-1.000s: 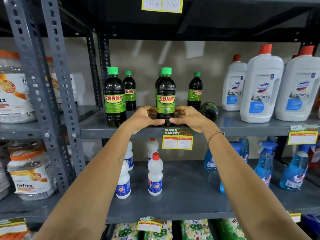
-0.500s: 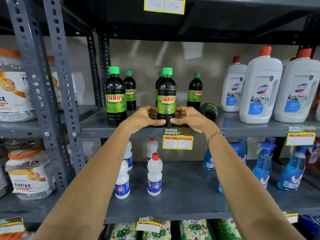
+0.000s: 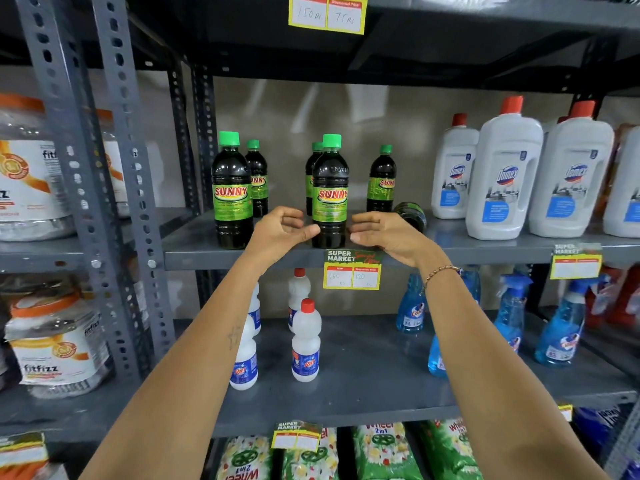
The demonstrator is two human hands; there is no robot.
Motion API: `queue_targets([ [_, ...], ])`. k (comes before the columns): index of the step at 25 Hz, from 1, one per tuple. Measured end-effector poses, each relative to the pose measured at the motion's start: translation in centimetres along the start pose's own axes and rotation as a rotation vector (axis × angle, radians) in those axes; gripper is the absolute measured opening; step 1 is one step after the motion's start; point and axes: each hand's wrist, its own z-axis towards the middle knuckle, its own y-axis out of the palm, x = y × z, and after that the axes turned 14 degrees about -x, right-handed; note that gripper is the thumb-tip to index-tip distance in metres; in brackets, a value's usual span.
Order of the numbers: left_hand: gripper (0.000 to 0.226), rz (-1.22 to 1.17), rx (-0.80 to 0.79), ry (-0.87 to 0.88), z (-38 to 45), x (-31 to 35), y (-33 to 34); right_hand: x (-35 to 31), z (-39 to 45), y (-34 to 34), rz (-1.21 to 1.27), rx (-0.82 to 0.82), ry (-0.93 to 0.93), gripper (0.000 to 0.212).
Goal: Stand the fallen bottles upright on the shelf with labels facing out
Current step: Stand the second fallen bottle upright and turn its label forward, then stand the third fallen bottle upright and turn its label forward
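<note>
Grey slotted-steel shelving (image 3: pixel 242 251) fills the view, stocked with cleaning products. Both hands hover at the front edge of the middle shelf: the left hand (image 3: pixel 280 233) is loosely curled with fingertips just beside the base of a dark plastic bottle with a green cap and a green "SUNNY" label (image 3: pixel 330 192), and the right hand (image 3: pixel 384 233) is spread open just off its other side. Neither seems to grip it — the bottle stands upright between them, label facing out.

Just beyond the right hand, a matching dark bottle lying on its side (image 3: pixel 412 213) shows its base towards the camera; it looks like the next one to fix. To do that well, I would take it round the body, swing it upright clear of the standing neighbour, then twist it until the label faces front.

Further left of the left hand another dark bottle (image 3: pixel 232 192) stands upright with its label out; all hold dark liquid nearly to the neck. Well right of the right hand stand white jugs with red caps (image 3: pixel 504 174) — opaque, contents unseen.
</note>
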Motion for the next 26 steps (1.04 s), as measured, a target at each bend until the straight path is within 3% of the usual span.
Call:
queue_targets([
  [2, 0.026, 0.050, 0.190, 0.083, -1.7, -0.3, 0.9, 0.1, -1.1, 0.2, -0.024, 0.128, -0.017, 0.039],
  [4, 0.030, 0.092, 0.284, 0.197, -3.2, -0.2, 2.6, -0.1, -1.9, 0.5, 0.001, 0.230, -0.054, 0.024],
  [7, 0.025, 0.177, 0.225, 0.365, -4.0, 1.4, 6.3, -0.9, -2.9, -0.1, 0.033, 0.410, -0.136, 0.008],
  [10, 0.015, 0.347, 0.111, 0.490, -3.2, 3.6, 10.7, -1.5, -3.6, -2.6, 0.038, 0.629, -0.161, 0.009],
  [15, 0.025, 0.668, 0.212, 0.479, 0.6, 4.7, 16.3, -0.9, -3.5, -7.3, -0.029, 0.906, -0.054, 0.019],
  [17, 0.028, 0.837, 0.250, 0.407, 1.7, 3.7, 17.6, 0.4, -3.3, -9.0, -0.081, 0.890, 0.039, 0.032],
  [19, 0.032, 0.987, 0.284, 0.324, 2.1, 2.1, 18.3, 1.9, -3.1, -10.0, -0.010, 0.794, 0.158, 0.025],
  [22, 0.039, 1.093, 0.338, 0.206, 2.3, 0.4, 18.7, 2.8, -2.2, -10.7, -0.025, 0.602, 0.303, 0.070],
  [26, 0.040, 1.159, 0.354, 0.173, 2.5, 0.6, 18.7, 0.9, -0.3, -10.3, -0.271, 0.379, 0.432, 0.103],
])
